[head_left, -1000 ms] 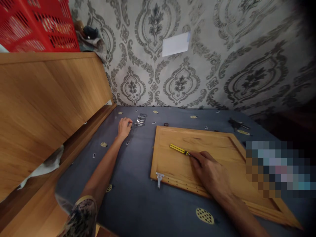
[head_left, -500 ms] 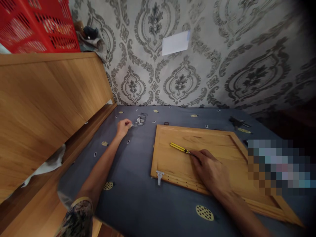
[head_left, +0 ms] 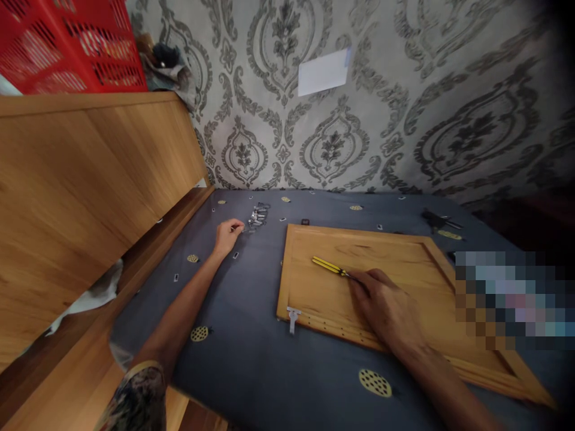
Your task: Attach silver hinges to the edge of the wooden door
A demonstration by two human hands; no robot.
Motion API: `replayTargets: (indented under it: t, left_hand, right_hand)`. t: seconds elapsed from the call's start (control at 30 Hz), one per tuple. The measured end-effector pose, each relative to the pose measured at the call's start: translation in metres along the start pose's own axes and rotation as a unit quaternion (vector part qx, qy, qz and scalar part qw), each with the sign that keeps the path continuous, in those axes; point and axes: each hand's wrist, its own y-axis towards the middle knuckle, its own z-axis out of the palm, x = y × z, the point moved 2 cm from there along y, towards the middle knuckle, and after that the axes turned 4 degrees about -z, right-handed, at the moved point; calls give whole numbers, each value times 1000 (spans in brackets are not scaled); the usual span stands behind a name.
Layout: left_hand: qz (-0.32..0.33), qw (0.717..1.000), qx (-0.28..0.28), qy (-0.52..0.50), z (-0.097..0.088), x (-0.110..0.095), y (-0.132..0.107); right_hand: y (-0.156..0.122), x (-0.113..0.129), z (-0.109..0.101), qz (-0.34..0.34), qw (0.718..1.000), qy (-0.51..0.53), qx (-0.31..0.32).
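My left hand (head_left: 228, 235) is pinched beside a small pile of metal hardware pieces (head_left: 258, 216) on the dark cloth; whatever lies between its fingertips is too small to make out. Over the framed wooden panel (head_left: 305, 287), my right hand (head_left: 389, 308) is closed around the shaft end of what looks like a screwdriver (head_left: 329, 266), its yellow-and-black handle pointing left. The tool's tip is hidden by the hand. A silver cabinet hinge (head_left: 293, 320) sits at the panel's near left corner, and a row of small dark holes runs along the near edge.
A grey-blue cloth with pineapple prints (head_left: 251, 347) covers the work surface. At the far right lies a dark tool (head_left: 433, 220). Wooden furniture (head_left: 103, 179) borders the left, with a red basket (head_left: 72, 48) on top. Behind stands a patterned wall (head_left: 332, 143).
My left hand has shifted slightly right, closer to the metal pieces. My right hand keeps its grip on the screwdriver over the panel. The view has moved slightly.
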Motion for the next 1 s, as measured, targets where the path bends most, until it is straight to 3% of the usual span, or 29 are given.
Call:
replayTargets:
  t: [0.2,0.43,0.73,0.9,1.0]
  left_hand:
    - [84,993,29,77,-7,-19,-26]
    - [110,987,32,115,-14,-27,-36]
    - [53,997,-30,50,-26,-38,-37]
    - [-5,996,-62,-58,-27,-44,-36]
    - [-37,986,-51,-151,-20,-52,-36]
  right_hand:
    - [0,-4,3,-21,1000,11,-19]
    - [0,-3,3,-9,1000,20,-15]
    - [-1,-2,2,-8,1000,10,-3]
    - [0,-5,4,-34,998,20,-41]
    - [0,-7,4,-30,997,20,-65]
